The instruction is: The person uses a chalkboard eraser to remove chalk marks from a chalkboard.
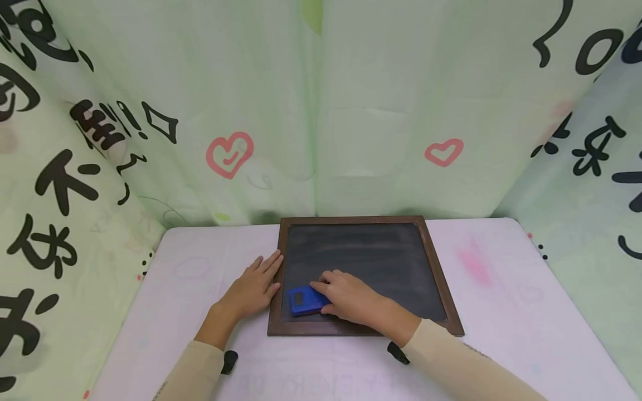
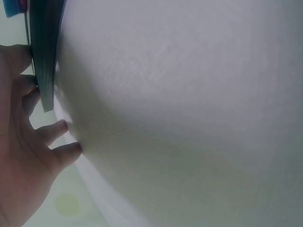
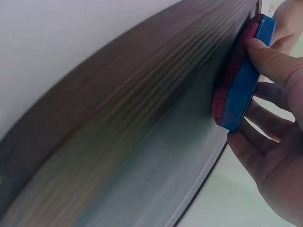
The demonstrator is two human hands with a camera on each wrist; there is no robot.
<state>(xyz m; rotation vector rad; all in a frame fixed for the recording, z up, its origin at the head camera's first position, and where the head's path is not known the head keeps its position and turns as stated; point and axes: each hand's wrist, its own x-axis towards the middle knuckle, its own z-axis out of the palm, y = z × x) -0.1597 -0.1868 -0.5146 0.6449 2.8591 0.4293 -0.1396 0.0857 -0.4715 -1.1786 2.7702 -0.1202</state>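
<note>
A small chalkboard point(image 1: 371, 262) with a brown wooden frame point(image 1: 351, 220) lies on the table. On its lower left part sits a blue board eraser point(image 1: 304, 299), whose dark red felt side point(image 3: 232, 75) faces the board in the right wrist view. My right hand point(image 1: 351, 298) grips the eraser by its sides, thumb on the near edge and fingers along the far one. With fingers stretched out, my left hand point(image 1: 253, 285) rests at the left side of the frame, fingertips and thumb touching the wood. The left wrist view shows that hand point(image 2: 23, 127) beside the frame's edge point(image 2: 46, 56).
The table point(image 1: 521, 312) has a whitish cloth with a pink smudge point(image 1: 475, 264) to the right of the board. Pale green curtains point(image 1: 371, 111) with black lettering and pink hearts stand behind and on both sides. Faint wipe streaks cross the board's upper part.
</note>
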